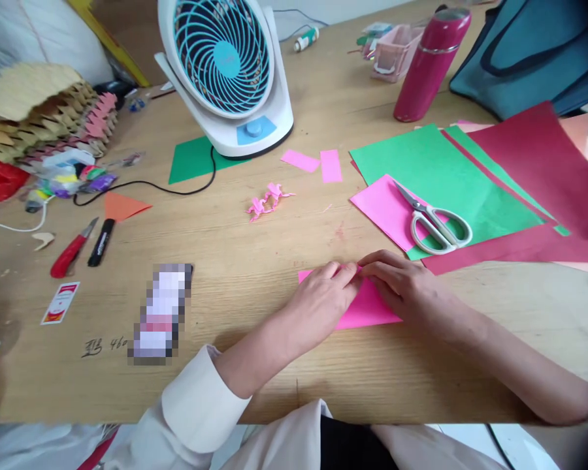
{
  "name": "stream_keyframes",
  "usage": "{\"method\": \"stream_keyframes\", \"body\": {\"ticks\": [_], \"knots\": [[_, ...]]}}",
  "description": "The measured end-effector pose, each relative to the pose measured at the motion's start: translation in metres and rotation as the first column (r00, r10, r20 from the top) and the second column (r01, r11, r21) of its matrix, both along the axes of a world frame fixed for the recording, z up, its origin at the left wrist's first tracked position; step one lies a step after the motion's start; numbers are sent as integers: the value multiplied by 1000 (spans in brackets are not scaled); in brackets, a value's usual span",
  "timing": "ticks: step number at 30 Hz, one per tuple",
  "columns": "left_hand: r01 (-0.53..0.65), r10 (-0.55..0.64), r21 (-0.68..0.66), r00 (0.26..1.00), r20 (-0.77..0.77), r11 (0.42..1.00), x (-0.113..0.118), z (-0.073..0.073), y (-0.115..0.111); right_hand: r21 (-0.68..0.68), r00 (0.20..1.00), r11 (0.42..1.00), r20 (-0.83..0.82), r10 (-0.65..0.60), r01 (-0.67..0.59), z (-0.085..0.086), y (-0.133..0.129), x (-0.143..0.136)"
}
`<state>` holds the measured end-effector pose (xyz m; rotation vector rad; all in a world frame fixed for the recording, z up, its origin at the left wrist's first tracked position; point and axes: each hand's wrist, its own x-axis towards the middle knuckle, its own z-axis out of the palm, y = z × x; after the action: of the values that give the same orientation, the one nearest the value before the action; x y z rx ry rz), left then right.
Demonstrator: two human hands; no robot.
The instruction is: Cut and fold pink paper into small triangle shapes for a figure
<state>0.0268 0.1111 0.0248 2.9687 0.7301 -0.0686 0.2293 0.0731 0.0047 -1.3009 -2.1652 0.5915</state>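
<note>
A bright pink sheet of paper [367,310] lies on the wooden table close to its front edge. My left hand [326,290] rests over its left part, fingers bent and pressed together at the far edge. My right hand [404,281] meets it there from the right, its fingers closed on the same edge. The fingertips nearly touch and hide the spot they grip. Beyond my right hand, scissors with white handles [438,228] lie across a pink sheet [379,209] and a green sheet [436,170]. Two small pink folded paper figures [267,201] sit farther back.
A white fan [225,65] stands at the back, its black cable running left. At left lie a red-handled knife [73,251], a black cutter [101,243] and a phone [159,313]. A magenta bottle [431,65] and blue bag [524,59] stand at back right.
</note>
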Motion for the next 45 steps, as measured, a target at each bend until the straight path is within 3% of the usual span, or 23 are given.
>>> {"method": "stream_keyframes", "body": {"ticks": [5,11,19,36,45], "knots": [[86,-87,64,996,8,994,-3,-1,-3,20,1000,1000,-18,-15,16,-14,9,5],[-92,91,-19,996,-11,996,-4,-6,-32,33,1000,999,-14,27,-27,-15,8,9],[-195,192,-51,980,-60,979,2,-7,-51,52,999,998,-14,37,-36,-16,9,10],[-244,241,-41,968,-67,969,-5,-12,-70,84,999,995,-20,50,-49,-19,8,10],[-283,285,40,952,-115,958,0,-18,-86,86,998,996,54,33,-37,-13,6,7]]}}
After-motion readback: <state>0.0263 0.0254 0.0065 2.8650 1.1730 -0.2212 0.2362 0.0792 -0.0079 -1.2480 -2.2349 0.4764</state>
